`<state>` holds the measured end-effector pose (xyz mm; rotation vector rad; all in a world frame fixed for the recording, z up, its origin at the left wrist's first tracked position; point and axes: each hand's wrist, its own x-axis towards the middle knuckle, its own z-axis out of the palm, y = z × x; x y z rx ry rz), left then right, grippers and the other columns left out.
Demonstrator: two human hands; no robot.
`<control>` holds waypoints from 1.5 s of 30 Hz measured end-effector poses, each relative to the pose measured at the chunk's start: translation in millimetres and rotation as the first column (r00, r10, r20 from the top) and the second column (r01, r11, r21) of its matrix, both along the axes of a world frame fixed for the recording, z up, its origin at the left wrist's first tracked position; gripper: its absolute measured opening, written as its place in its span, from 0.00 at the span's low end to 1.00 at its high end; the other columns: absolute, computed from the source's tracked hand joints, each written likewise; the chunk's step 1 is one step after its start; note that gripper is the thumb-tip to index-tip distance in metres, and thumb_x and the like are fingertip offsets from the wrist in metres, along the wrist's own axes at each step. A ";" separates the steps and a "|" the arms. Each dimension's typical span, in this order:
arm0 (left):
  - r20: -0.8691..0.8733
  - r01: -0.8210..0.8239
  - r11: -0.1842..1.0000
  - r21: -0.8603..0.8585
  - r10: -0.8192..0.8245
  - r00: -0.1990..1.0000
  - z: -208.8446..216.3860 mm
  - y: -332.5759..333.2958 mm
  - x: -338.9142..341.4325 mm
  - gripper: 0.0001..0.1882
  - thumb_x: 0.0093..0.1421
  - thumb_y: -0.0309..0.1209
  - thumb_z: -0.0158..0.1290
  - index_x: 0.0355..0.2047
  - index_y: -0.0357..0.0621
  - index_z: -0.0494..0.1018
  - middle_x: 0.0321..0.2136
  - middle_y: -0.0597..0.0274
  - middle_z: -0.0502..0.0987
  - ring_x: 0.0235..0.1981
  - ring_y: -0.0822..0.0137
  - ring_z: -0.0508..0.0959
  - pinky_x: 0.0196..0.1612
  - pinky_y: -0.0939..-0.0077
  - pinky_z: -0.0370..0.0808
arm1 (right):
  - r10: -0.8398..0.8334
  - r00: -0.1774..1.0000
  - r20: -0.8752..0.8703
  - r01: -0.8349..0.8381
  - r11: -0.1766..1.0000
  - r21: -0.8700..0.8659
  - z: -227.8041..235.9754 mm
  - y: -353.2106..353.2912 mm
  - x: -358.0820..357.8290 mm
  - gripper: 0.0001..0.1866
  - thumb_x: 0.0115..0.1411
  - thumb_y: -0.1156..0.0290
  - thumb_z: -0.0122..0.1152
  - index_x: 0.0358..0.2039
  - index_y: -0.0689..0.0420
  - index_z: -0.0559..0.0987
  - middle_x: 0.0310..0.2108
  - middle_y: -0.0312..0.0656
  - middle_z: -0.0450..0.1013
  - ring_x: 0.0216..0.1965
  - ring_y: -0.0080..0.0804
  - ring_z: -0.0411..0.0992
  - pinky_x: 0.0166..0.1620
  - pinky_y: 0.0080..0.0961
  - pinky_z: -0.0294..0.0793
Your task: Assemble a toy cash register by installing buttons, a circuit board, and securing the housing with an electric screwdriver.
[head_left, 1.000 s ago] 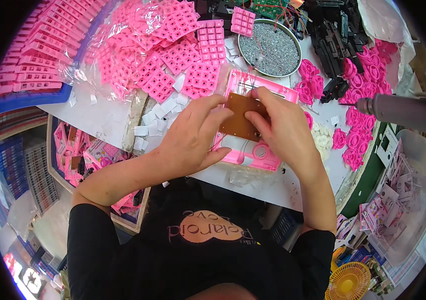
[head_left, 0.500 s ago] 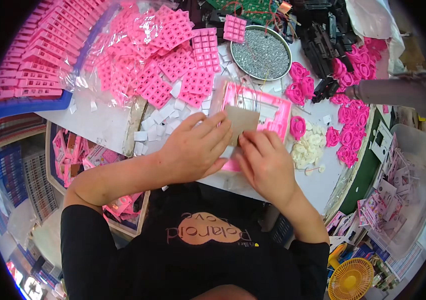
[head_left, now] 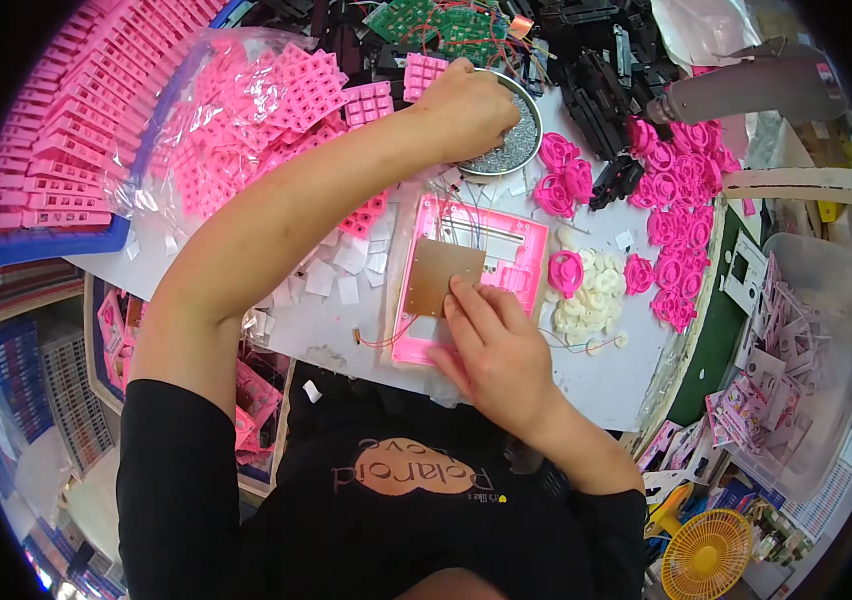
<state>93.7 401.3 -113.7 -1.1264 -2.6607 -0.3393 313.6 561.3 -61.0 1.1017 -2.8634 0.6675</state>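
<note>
My left hand (head_left: pixel 471 112) is stretched far forward, with its curled fingers down in a round metal bowl (head_left: pixel 540 135) of small silver screws (head_left: pixel 516 150). Its fingertips are hidden, so what they pinch cannot be made out. On the table in front of me lies a pink plastic housing (head_left: pixel 536 240) with wires inside. A brown circuit board (head_left: pixel 436 272) rests over its middle. The outstretched fingers of my right hand (head_left: pixel 494 345) lie on the board's right edge, holding nothing. Thin red wires (head_left: pixel 381 344) run out at the housing's left side.
Pink keypads (head_left: pixel 216 150) in clear plastic are heaped at left, beside white paper pieces (head_left: pixel 349 255). Black parts (head_left: pixel 596 100) and pink ring-like parts (head_left: pixel 681 240) lie at right, near cream discs (head_left: pixel 596 295). A grey tool (head_left: pixel 756 90) juts in from the right.
My left hand has left the circuit board and reached forward into the screw bowl. My right hand stays at the board, its fingers now laid on top.
</note>
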 end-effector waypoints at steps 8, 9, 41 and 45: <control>-0.155 -0.062 0.998 0.003 0.061 0.986 3.0 11.0 1.3 0.11 0.59 0.42 0.57 0.28 0.49 0.78 0.26 0.64 0.78 0.38 0.61 0.78 0.44 0.58 0.68 | 0.046 0.983 0.177 -0.033 0.997 -0.075 16.1 10.4 -12.7 0.25 0.47 0.67 0.73 0.46 0.65 0.78 0.53 0.50 0.73 0.50 0.49 0.71 0.52 0.38 0.74; -0.132 -0.069 0.996 -0.048 0.062 0.989 4.1 8.1 0.2 0.12 0.60 0.42 0.57 0.27 0.49 0.78 0.26 0.64 0.78 0.37 0.60 0.78 0.44 0.58 0.68 | 0.055 0.996 0.077 -0.041 0.985 -0.166 22.0 17.9 -23.3 0.24 0.46 0.68 0.73 0.44 0.63 0.79 0.49 0.49 0.74 0.47 0.49 0.72 0.50 0.38 0.75; 0.079 0.111 0.808 0.579 -0.191 0.978 39.7 -37.2 204.5 0.13 0.46 0.33 0.68 0.30 0.47 0.76 0.25 0.70 0.75 0.25 0.70 0.75 0.45 0.59 0.65 | 0.647 0.740 0.187 0.209 0.044 -0.977 65.4 3.2 -34.6 0.18 0.58 0.80 0.64 0.47 0.56 0.70 0.23 0.41 0.71 0.22 0.31 0.70 0.31 0.35 0.76; 0.064 0.127 0.818 0.561 -0.196 0.979 36.7 -38.9 205.2 0.12 0.46 0.33 0.68 0.29 0.47 0.76 0.23 0.70 0.73 0.24 0.70 0.74 0.45 0.58 0.65 | 0.669 0.720 0.185 0.194 0.063 -0.979 62.9 2.4 -35.1 0.19 0.57 0.81 0.64 0.47 0.56 0.70 0.23 0.41 0.71 0.22 0.32 0.70 0.31 0.34 0.76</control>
